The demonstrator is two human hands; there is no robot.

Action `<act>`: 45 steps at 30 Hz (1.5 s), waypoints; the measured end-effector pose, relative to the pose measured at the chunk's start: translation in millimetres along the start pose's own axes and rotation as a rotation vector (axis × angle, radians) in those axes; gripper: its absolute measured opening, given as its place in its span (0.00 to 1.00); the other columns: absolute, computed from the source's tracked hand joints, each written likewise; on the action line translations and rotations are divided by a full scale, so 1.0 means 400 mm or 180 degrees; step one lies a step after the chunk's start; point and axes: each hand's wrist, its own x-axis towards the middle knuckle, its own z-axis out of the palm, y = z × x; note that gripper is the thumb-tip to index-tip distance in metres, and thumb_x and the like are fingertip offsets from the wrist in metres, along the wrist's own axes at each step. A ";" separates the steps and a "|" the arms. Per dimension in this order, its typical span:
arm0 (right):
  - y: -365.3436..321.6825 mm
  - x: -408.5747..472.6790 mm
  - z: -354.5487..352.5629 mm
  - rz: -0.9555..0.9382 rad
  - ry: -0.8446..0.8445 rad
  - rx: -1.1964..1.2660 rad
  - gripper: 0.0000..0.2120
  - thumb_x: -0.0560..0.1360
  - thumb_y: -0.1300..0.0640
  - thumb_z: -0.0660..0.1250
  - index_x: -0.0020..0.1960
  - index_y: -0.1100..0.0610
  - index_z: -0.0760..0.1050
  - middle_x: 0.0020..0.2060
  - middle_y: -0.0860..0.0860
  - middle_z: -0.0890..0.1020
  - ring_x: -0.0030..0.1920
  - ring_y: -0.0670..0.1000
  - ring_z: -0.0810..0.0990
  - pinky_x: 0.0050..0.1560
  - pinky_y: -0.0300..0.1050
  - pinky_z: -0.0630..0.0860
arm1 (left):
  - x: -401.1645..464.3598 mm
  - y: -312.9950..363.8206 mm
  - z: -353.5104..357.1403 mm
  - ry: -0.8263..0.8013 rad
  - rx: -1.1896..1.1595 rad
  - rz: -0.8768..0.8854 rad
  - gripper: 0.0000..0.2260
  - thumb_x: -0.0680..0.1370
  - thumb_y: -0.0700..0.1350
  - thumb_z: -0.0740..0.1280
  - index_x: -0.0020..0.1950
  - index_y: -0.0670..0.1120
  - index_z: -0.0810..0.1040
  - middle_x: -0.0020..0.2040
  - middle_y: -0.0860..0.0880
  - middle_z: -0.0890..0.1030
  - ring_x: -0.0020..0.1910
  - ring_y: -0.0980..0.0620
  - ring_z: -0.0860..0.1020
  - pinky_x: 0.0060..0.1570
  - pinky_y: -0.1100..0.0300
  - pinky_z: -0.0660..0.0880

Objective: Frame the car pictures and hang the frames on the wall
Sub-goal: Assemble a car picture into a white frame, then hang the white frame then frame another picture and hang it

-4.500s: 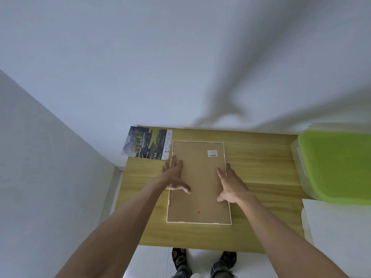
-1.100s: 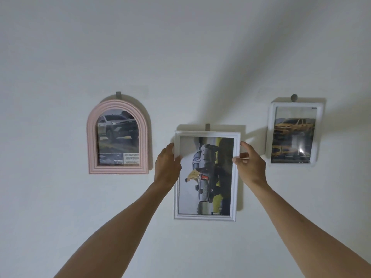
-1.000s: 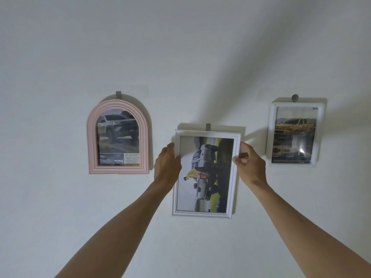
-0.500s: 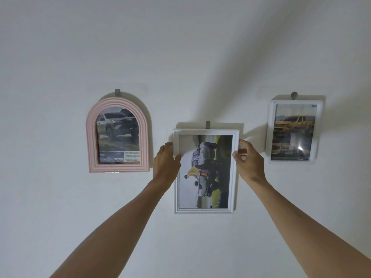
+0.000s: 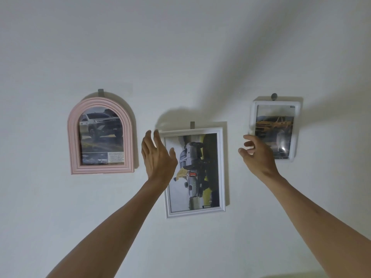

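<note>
A white rectangular frame [image 5: 221, 171] with a silver car picture turned sideways hangs on the wall from a grey hook [image 5: 192, 124], slightly tilted. My left hand [image 5: 157, 157] is open in front of the frame's left edge, fingers spread, off the frame. My right hand [image 5: 258, 156] is open to the right of the frame, fingers loosely curled, holding nothing. A pink arched frame [image 5: 100, 135] with a white truck picture hangs at the left. A small white frame [image 5: 295, 129] with a yellow car picture hangs at the right, partly behind my right hand.
The wall [image 5: 180, 47] is plain white, with shadows of my arms across its upper right. Each frame hangs from its own small grey hook [image 5: 100, 92].
Half a second ago both hands gripped the sides of the middle frame. Now both have let go and drawn back, and the frame hangs by itself on its hook.
</note>
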 end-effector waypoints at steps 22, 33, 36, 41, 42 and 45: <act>0.269 0.183 -0.333 0.0652 0.0181 0.0224 0.29 0.74 0.48 0.73 0.72 0.52 0.67 0.62 0.52 0.77 0.55 0.52 0.79 0.52 0.44 0.73 | -0.031 0.524 0.265 -0.1041 -0.1194 -0.0287 0.23 0.78 0.49 0.67 0.71 0.44 0.66 0.66 0.46 0.71 0.64 0.47 0.72 0.59 0.56 0.71; 0.283 0.207 -0.318 0.0621 -0.0077 0.0454 0.20 0.77 0.55 0.71 0.67 0.57 0.72 0.52 0.51 0.80 0.50 0.50 0.78 0.52 0.42 0.72 | -0.049 0.586 0.319 -0.1149 -0.1498 -0.1048 0.17 0.78 0.44 0.69 0.65 0.43 0.71 0.53 0.45 0.79 0.53 0.47 0.79 0.50 0.59 0.76; 0.289 0.213 -0.318 0.0577 0.0011 0.0457 0.15 0.78 0.58 0.70 0.63 0.58 0.75 0.54 0.53 0.82 0.50 0.51 0.79 0.53 0.43 0.74 | -0.053 0.591 0.317 -0.1108 -0.1552 -0.1118 0.13 0.79 0.42 0.68 0.63 0.43 0.75 0.53 0.46 0.81 0.52 0.47 0.80 0.49 0.61 0.76; 0.298 0.206 -0.330 0.0514 -0.0001 0.0550 0.14 0.77 0.57 0.70 0.62 0.56 0.77 0.51 0.50 0.81 0.51 0.51 0.79 0.53 0.45 0.76 | -0.059 0.597 0.290 -0.1137 -0.1595 -0.1030 0.12 0.79 0.41 0.68 0.62 0.42 0.77 0.45 0.49 0.81 0.41 0.54 0.78 0.40 0.69 0.73; 0.297 0.201 -0.332 0.0508 -0.0010 0.0572 0.14 0.77 0.57 0.70 0.62 0.56 0.76 0.51 0.50 0.81 0.51 0.51 0.79 0.53 0.45 0.76 | -0.060 0.597 0.283 -0.1126 -0.1588 -0.1018 0.12 0.79 0.41 0.68 0.62 0.42 0.76 0.42 0.51 0.80 0.38 0.57 0.77 0.36 0.71 0.71; 0.294 0.183 -0.337 0.0511 -0.0021 0.0632 0.14 0.77 0.56 0.71 0.61 0.54 0.76 0.50 0.48 0.81 0.52 0.52 0.80 0.54 0.47 0.78 | -0.070 0.589 0.260 -0.1149 -0.1551 -0.0981 0.12 0.79 0.41 0.67 0.63 0.42 0.76 0.37 0.54 0.77 0.33 0.60 0.75 0.28 0.75 0.68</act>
